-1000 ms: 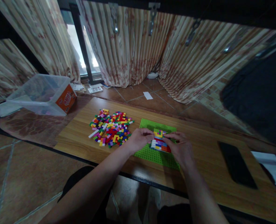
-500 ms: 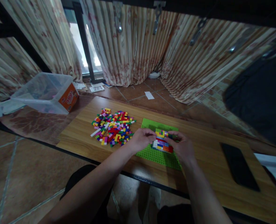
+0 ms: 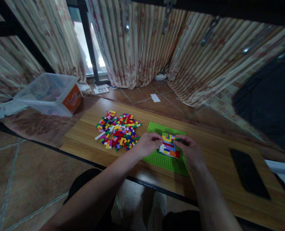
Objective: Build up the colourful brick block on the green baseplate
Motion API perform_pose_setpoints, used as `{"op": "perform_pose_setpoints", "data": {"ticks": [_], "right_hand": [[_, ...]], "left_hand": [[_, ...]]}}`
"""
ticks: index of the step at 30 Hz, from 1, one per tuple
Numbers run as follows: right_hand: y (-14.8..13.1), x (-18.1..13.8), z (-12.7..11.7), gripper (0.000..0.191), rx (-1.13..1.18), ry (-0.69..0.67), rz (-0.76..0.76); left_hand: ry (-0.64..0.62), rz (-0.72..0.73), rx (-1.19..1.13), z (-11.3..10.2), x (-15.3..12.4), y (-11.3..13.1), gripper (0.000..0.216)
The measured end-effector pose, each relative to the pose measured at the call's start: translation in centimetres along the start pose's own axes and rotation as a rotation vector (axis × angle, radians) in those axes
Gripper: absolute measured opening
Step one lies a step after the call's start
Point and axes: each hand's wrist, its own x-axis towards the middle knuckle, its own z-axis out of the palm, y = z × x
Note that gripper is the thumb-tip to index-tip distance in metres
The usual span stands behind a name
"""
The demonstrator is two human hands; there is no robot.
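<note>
A small structure of toy building bricks (image 3: 169,149) stands on a green studded baseplate (image 3: 161,162). Yellow and green bricks show at its far end, with white, blue, red and orange ones along the near side. My left hand (image 3: 146,144) is closed at the structure's left side, thumb and fingertips against its edge. At the right side my right hand (image 3: 192,151) is closed too, its thumb and forefinger gripping the upper right part. The fingers hide part of both edges. Left of the baseplate lies a loose heap of multicoloured bricks (image 3: 119,131).
The wooden table (image 3: 82,134) carries a dark flat slab (image 3: 249,173) on the right, beside white papers (image 3: 282,176). A clear plastic bin (image 3: 43,102) with an orange label stands at the far left. Striped curtains (image 3: 137,48) hang behind.
The whole view has shifted slightly to the right in the picture. Both hands stay at the sides of the brick structure, with only slight finger movement.
</note>
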Motion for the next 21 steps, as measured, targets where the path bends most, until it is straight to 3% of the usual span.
{"op": "perform_pose_setpoints", "data": {"ticks": [21], "right_hand": [[0.19,0.17,0.34,0.037,0.029,-0.007,0.01]], "left_hand": [[-0.016,0.055,0.095,0.1,-0.21,-0.94,0.008]]}}
